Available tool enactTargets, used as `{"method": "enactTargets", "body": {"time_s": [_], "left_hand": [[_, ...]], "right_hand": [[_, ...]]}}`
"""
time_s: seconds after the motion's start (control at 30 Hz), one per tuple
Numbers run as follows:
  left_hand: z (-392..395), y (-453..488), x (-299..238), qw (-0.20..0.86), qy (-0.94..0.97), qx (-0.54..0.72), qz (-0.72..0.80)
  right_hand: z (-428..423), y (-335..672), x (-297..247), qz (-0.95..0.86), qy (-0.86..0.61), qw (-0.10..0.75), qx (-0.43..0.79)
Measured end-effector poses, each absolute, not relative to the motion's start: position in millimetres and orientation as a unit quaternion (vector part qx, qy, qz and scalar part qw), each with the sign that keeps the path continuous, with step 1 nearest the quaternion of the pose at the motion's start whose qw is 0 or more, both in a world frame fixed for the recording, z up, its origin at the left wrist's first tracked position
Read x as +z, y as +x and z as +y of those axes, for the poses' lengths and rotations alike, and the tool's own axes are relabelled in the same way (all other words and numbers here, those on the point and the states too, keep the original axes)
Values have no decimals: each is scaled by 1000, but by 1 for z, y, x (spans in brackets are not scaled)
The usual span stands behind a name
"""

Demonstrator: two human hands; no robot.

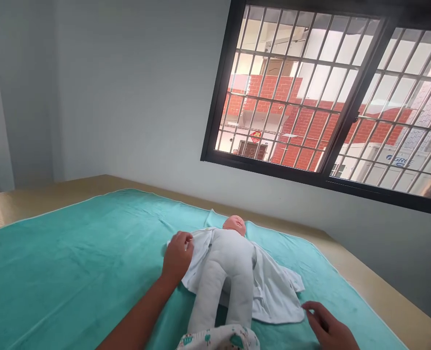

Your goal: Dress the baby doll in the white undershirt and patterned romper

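Note:
A baby doll [230, 250] with a white cloth body lies on its back, its head at the far end and its legs toward me. Beneath it a white baby shirt [276, 287] is spread open to both sides. My left hand [178, 255] rests over the shirt's left part, near the sleeve, fingers loosely bent and thumb apart. At the lower right corner of the shirt, my right hand [328, 325] has thumb and forefinger tips brought together on the cloth edge. Patterned baby pants [219, 339], white with green prints, sit around the doll's lower legs.
A green cloth [91, 257] with light edging covers much of the wooden table [73, 188]. Behind the table rises a pale wall [135, 97], with a dark-framed barred window [296, 92] at the upper right.

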State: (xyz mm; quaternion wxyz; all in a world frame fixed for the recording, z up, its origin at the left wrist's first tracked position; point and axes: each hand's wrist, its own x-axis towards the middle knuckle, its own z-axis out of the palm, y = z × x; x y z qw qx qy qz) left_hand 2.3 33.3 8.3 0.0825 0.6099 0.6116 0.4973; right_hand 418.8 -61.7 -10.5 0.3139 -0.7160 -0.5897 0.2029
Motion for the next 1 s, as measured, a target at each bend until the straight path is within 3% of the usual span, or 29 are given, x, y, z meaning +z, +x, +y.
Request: {"method": "enactTargets", "body": {"time_s": [0.1,0.23,0.37,0.53,0.67,0.77,1.0], "left_hand": [[10,21,29,263,662,515,477],[-21,35,51,424,747,391,331],[-33,37,56,413,782,317,342],[-31,43,50,392,770,339,372],[-30,48,46,416,755,360,357],[-28,48,45,417,762,354,346],[-31,51,54,404,839,253,263]], "right_hand": [[-62,374,5,-674,-624,326,223],[-60,308,37,-763,-498,317,262],[-61,263,57,-832,-381,223,336],[-59,250,61,-902,-281,120,305],[-63,258,73,-871,-323,87,360],[-63,259,72,-815,-422,124,378],[-40,248,17,-696,-444,361,432]]}}
